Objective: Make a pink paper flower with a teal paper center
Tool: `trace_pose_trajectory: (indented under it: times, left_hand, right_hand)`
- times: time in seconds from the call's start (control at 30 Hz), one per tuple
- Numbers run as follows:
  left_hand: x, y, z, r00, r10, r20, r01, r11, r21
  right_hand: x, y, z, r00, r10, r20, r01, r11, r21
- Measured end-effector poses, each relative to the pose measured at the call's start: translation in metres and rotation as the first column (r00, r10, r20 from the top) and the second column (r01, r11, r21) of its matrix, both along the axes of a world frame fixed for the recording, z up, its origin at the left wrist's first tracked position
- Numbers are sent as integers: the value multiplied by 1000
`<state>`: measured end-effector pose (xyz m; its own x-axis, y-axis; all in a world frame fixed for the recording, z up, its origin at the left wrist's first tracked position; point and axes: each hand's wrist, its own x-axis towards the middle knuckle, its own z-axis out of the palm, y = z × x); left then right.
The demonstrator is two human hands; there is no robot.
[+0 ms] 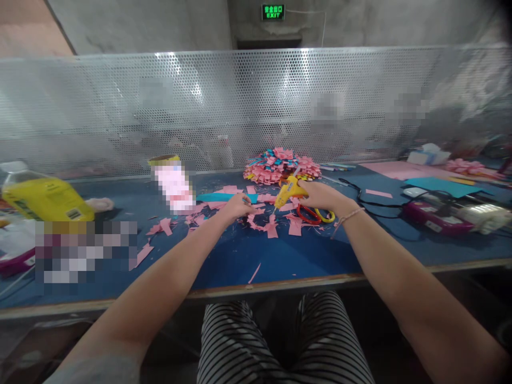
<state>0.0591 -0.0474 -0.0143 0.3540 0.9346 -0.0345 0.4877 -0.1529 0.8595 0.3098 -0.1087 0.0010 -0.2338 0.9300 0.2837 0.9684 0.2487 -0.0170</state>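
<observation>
Head view: the right hand [322, 196] has its grip around a yellow plastic glue gun [288, 192], nozzle [277, 207] tilted down, seemingly to aim at the fringed pink paper strip [272, 229] on the blue table [228, 261]. The left hand [238, 207] is by the strip, perhaps steadying it; whether its grip pinches anything, I cannot tell.

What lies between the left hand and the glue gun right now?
In the head view, pink paper pieces lie between the left hand and the glue gun; whether the fingers pinch any is unclear.
</observation>
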Motion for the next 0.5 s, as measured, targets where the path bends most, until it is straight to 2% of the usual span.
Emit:
trace_pose_trajectory:
  times: [0.33, 0.5]
  left_hand:
    - [1, -1, 0, 1000, 9, 27, -9, 1000, -7]
    - [1, -4, 2, 999, -5, 33, 5, 1000, -4]
  right_hand:
    - [-1, -3, 3, 999, -19, 45, 18, 999, 27]
    - [5, 0, 1, 985, -174, 15, 172, 983, 59]
